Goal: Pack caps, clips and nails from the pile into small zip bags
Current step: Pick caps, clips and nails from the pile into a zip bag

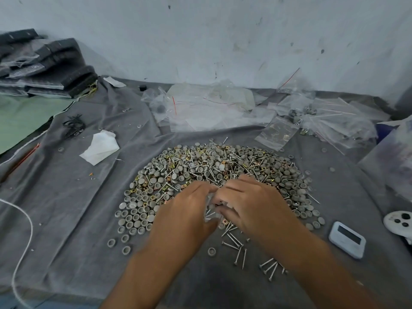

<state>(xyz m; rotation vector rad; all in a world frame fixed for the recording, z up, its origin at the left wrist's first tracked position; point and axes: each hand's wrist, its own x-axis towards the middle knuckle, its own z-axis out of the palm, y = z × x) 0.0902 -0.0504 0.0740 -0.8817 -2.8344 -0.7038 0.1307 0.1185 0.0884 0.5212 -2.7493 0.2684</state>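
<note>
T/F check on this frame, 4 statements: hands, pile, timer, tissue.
1. Both hands meet over the near edge of the pile. True: left hand and right hand pinch a small clear bag between them.
2. The pile sits in a metal tray. False: it lies on grey cloth.
3. A white timer lies right of the pile. True.
4. The crumpled tissue lies right of the pile. False: left.
</note>
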